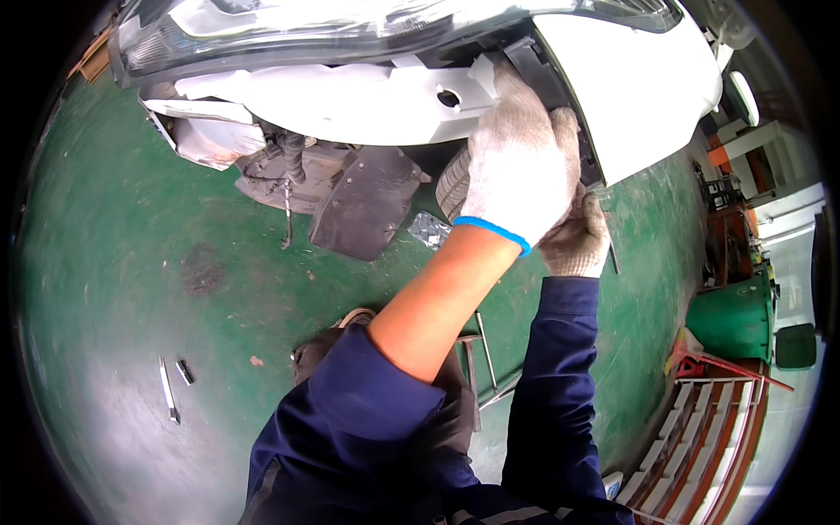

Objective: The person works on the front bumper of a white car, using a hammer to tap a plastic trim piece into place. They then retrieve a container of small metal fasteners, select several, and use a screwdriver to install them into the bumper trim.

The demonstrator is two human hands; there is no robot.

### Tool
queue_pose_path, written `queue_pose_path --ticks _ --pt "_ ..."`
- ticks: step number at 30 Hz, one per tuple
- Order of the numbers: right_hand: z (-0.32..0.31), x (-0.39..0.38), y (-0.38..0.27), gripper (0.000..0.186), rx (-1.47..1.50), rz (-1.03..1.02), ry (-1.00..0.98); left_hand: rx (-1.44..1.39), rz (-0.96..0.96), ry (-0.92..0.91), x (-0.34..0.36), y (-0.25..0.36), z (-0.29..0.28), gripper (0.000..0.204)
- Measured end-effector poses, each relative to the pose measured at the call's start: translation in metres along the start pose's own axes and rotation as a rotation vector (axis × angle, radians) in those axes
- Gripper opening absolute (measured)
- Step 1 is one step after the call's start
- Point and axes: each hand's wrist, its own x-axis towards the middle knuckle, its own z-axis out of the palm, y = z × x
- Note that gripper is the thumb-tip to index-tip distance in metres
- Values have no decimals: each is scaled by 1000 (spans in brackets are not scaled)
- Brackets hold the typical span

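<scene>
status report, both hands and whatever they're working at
Left hand by edge of white fender. Right hand lower, partly hidden behind left. Grips unclear.

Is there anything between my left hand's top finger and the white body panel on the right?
Yes: in this view, a dark bracket lies between your left hand, at its topmost finger, and the white body panel. Whether that finger touches it isn't clear.

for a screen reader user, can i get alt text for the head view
A person's gloved left hand is at the edge of a white car panel, with the gloved right hand just below. A tyre shows left of the hands; a slim tool lies on the green floor.
</scene>
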Motion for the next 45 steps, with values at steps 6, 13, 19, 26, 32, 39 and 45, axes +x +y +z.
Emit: queue_pose_path --ticks 6,13,19,26,32,39,45 --pt "-30 -19 12 26 88 32 78 -84 -50 -24 -2 0 1 35" --pt "-68 -30 24 33 122 143 26 -43 -40 -28 -1 -11 3 37" --pt "-124 -31 67 40 -127 -22 -7 635 303 5 -4 -30 -25 45" --pt "-155 -65 121 46 -150 538 106 836 -156 -386 -48 32 -72 55" --pt "-158 -84 190 23 -55 536 27 760 -202 -598 -141 21 -255 70" --pt "-127 -98 240 24 -170 666 15 714 -1197 300 -359 1 -508 57" --pt "-84 -122 281 28 -375 798 -43 652 -1139 207 -346 -49 -590 61"
